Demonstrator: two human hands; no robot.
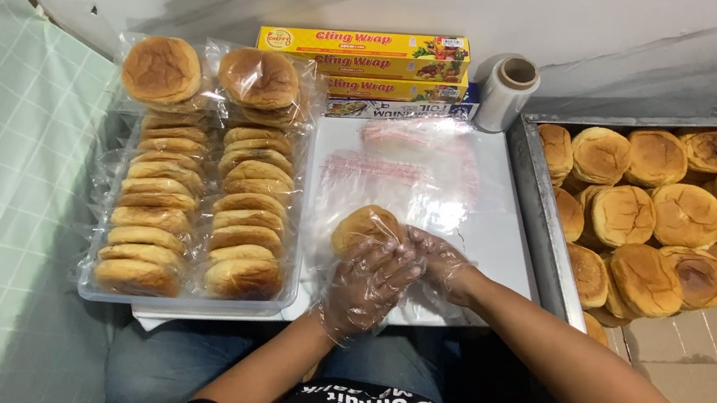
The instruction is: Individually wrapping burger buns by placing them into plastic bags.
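Both my gloved hands meet over the white board on my lap: my left hand curls around a round golden bun, my right hand pinches the clear plastic bag beside it. Thin film could tear or bunch if I pull unevenly, and I judge the bun may slip off the board's near edge. Bagged buns fill the clear tray at left; bare buns sit in the metal tray at right, wrap boxes and a film roll behind.
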